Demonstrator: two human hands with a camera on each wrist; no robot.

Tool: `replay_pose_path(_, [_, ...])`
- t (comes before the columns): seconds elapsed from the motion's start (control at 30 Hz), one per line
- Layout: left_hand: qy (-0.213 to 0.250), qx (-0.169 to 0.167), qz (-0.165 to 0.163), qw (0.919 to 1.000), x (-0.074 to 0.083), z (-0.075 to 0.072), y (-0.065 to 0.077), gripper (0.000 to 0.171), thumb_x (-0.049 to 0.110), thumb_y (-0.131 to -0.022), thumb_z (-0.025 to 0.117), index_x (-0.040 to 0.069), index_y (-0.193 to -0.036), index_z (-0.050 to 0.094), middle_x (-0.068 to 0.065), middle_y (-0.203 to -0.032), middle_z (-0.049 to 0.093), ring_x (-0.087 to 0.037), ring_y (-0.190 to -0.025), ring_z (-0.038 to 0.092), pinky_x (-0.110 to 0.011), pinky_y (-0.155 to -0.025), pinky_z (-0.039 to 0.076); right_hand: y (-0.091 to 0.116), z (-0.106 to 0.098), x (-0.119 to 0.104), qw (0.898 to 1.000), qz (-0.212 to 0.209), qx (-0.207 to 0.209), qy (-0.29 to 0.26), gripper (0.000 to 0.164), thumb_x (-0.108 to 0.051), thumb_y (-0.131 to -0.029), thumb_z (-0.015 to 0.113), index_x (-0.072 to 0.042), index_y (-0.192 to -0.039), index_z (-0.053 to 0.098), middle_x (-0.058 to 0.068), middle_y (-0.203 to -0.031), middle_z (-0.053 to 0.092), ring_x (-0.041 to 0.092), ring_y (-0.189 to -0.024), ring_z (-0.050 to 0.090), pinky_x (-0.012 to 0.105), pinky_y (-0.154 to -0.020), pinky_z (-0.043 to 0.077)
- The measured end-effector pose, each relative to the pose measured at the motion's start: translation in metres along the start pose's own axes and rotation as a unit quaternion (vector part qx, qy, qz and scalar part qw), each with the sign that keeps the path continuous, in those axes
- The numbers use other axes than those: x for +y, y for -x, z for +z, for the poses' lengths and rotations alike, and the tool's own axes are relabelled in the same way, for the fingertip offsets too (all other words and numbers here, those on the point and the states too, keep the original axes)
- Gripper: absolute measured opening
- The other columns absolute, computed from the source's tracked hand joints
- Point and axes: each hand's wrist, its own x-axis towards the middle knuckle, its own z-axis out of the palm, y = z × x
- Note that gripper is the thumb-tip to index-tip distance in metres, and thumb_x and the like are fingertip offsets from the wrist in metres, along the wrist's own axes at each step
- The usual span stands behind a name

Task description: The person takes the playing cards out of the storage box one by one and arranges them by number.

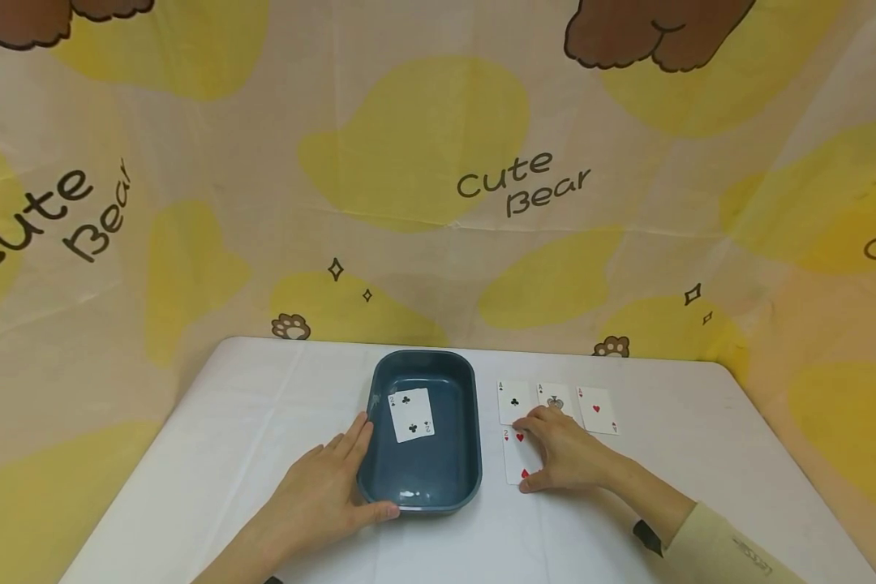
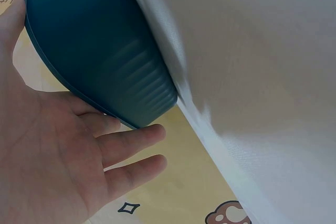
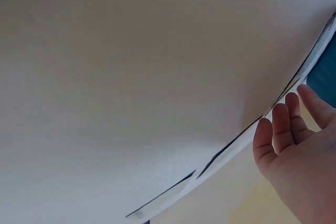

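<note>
Placing the white rectangular two-of-hearts card (image 1: 518, 458) seems underway; right fingers (image 1: 537, 423) straddle it, grip unclear; left fingers (image 1: 354, 435) straight; next, likely, release level

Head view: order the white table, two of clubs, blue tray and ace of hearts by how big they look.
1. White table
2. Blue tray
3. Two of clubs and ace of hearts: too alike in size to rank.
</note>
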Motion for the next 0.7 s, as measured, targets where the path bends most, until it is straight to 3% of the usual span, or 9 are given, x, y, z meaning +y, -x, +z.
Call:
replay_pose_path(0.23, [-0.002,-0.002,0.0,1.0,0.001,-0.001,0.0,0.12,0.08,-0.079,0.071,-0.002,-0.16,0.037,-0.017,-0.168,0.033,-0.046,-0.137,0.053,-0.062,-0.109,0.045,-0.001,-0.02,-0.003,1.0,0.001,0.004,-0.025,0.084,-0.042,-0.073,0.096,-0.004,-0.139,0.062,0.008,-0.135,0.059,0.03,-0.126,0.054,0.053,-0.108,0.047])
replay_pose_path(0.7, [-0.006,0.0,0.001,1.0,0.0,0.0,0.0,0.119,0.079,-0.079,0.072,-0.002,-0.16,0.038,-0.017,-0.167,0.034,-0.046,-0.137,0.054,-0.062,-0.107,0.046,-0.009,-0.051,-0.014,0.998,0.001,0.016,-0.065,0.084,-0.044,-0.079,0.091,-0.007,-0.146,0.057,0.012,-0.145,0.052,0.035,-0.134,0.05,0.063,-0.106,0.046])
